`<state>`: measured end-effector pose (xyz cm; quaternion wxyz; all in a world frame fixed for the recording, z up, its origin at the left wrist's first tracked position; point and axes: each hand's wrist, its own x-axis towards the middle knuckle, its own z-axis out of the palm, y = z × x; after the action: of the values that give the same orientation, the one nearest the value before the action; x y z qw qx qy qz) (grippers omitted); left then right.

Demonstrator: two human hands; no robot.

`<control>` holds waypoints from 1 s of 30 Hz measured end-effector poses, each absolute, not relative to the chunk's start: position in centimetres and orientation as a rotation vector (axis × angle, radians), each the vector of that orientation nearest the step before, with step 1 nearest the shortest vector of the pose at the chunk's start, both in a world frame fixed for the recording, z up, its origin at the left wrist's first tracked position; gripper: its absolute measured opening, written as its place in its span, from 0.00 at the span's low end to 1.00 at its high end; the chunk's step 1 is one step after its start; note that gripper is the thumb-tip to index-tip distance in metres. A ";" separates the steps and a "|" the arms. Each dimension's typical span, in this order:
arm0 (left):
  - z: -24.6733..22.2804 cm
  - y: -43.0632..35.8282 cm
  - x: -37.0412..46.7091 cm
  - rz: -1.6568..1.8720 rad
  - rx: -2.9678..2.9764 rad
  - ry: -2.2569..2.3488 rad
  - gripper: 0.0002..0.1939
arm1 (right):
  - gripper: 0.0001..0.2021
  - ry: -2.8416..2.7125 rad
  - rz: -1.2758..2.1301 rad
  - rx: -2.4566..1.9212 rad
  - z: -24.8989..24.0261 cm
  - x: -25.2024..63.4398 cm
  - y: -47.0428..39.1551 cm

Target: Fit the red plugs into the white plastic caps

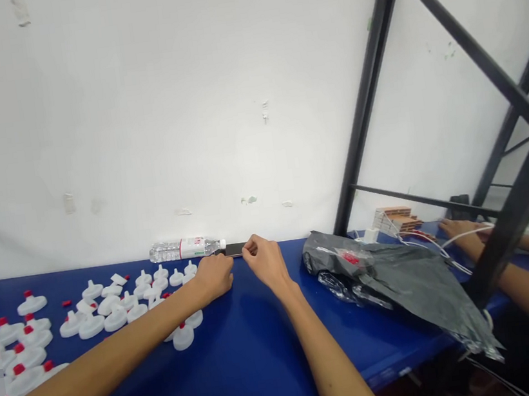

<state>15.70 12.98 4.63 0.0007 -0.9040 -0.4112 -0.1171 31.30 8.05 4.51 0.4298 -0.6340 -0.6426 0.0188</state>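
Both my hands are near the back edge of the blue table point(251, 355), close to the wall. My left hand point(215, 274) is closed, knuckles up, beside the cap end of a clear plastic bottle point(169, 251) lying on its side. My right hand point(266, 261) is closed, with thumb and fingertips pinched together. A thin dark flat object point(235, 249), perhaps a phone, shows between the hands. Whether either hand touches it, or what is inside the fingers, I cannot tell. White round spouted lids point(91, 325) lie spread out left of my left hand.
More white lids with red caps point(27, 356) sit at the far left. A grey plastic bag point(392, 278) lies to the right. Beyond it rises a black metal frame point(368, 93), with cables and stacked orange-brown pieces point(397, 221) behind. Another person's arms point(524, 287) reach in at far right.
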 end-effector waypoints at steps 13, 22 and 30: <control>7.7 13.9 12.1 -0.879 -3.035 -1.336 0.17 | 0.08 -1.626 0.101 -1.546 4.4 30.6 8.0; 7.9 10.9 8.0 -1.334 -2.923 -1.423 0.26 | 0.04 -1.527 0.382 -1.316 4.6 29.0 7.7; 5.6 10.2 6.4 -1.469 -2.859 -1.321 0.21 | 0.18 -1.491 0.823 -1.010 4.5 26.4 7.4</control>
<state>6.44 10.17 5.60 -0.1661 -0.8112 -0.3749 -0.4169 26.39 7.42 4.50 0.5487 -0.4263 -0.6297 0.3475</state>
